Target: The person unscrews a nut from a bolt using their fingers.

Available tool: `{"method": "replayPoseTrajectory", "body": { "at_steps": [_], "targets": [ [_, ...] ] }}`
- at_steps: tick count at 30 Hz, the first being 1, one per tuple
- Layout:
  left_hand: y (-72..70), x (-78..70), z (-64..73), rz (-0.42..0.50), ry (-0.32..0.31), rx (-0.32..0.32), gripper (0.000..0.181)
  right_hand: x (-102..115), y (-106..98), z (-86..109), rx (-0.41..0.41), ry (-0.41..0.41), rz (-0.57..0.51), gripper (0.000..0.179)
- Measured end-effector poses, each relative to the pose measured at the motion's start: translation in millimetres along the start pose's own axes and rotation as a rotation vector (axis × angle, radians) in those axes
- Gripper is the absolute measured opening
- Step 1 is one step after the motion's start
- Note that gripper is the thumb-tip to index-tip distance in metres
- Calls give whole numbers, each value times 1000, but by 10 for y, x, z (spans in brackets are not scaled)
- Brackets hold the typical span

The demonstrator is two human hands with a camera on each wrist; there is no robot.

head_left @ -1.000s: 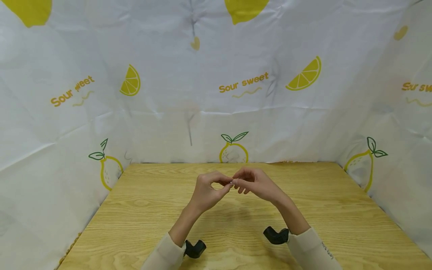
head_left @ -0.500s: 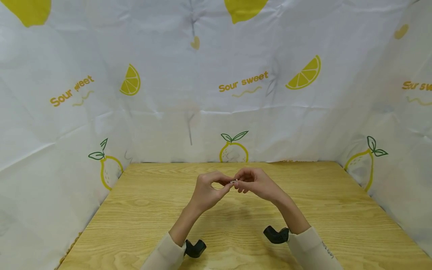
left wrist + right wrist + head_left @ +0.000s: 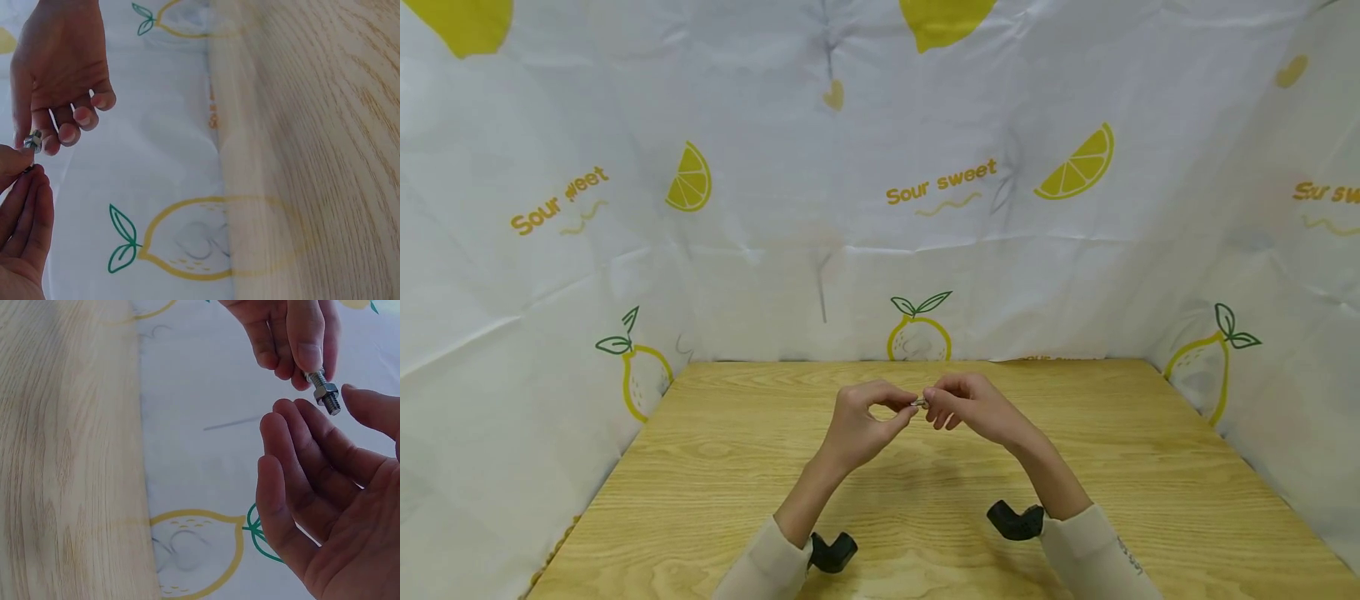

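A small silver bolt [image 3: 332,406] carries a hex nut [image 3: 325,394] partway along its thread. My left hand [image 3: 863,427] pinches the bolt's head end between thumb and fingertips, hiding the head, and the threaded tip points toward my right hand [image 3: 976,410]. In the right wrist view, that hand's fingers [image 3: 319,462] are loosely bent below the bolt, and its thumb [image 3: 372,412] stands apart on the far side of the tip. A gap shows between the thumb and the nut. Both hands are held above the wooden table.
The wooden table [image 3: 737,467] spreads beneath the hands. White cloth [image 3: 775,292] printed with lemons hangs behind it and along both sides. Black wrist mounts [image 3: 833,553] sit at both cuffs.
My right thumb and fingers have shifted slightly to the right, off the bolt, so more of its metal shows between the hands. The left hand has stayed in place.
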State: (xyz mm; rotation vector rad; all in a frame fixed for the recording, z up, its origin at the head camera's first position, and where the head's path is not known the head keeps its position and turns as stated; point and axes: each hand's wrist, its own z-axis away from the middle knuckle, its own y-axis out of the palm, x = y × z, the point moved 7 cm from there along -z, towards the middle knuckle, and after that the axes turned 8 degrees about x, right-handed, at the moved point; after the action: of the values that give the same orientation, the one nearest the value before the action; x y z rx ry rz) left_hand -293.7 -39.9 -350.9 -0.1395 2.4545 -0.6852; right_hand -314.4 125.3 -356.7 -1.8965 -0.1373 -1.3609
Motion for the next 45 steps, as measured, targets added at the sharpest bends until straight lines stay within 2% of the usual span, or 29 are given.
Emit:
{"method": "replayPoseTrajectory", "body": {
  "at_steps": [12,17,27,32,39,45],
  "targets": [
    [-1,-23,-1,-3,25,-3,9,8,-21,12,-44,-16,-38,21],
    [-2,-21,-2,12,10,1,9,23,-34,16,-58,-15,-11,20],
    [-4,-23,-1,-4,31,-9,8,21,-12,13,14,-3,28,29],
    [-3,-17,2,-2,8,-1,8,13,-7,11,-2,-13,-4,24],
    [-3,-34,-3,1,16,0,8,29,-33,23,-59,-21,-3,18],
    [-2,-34,-9,4,18,0,8,15,-55,28,-69,-6,-10,22]
  ]
}}
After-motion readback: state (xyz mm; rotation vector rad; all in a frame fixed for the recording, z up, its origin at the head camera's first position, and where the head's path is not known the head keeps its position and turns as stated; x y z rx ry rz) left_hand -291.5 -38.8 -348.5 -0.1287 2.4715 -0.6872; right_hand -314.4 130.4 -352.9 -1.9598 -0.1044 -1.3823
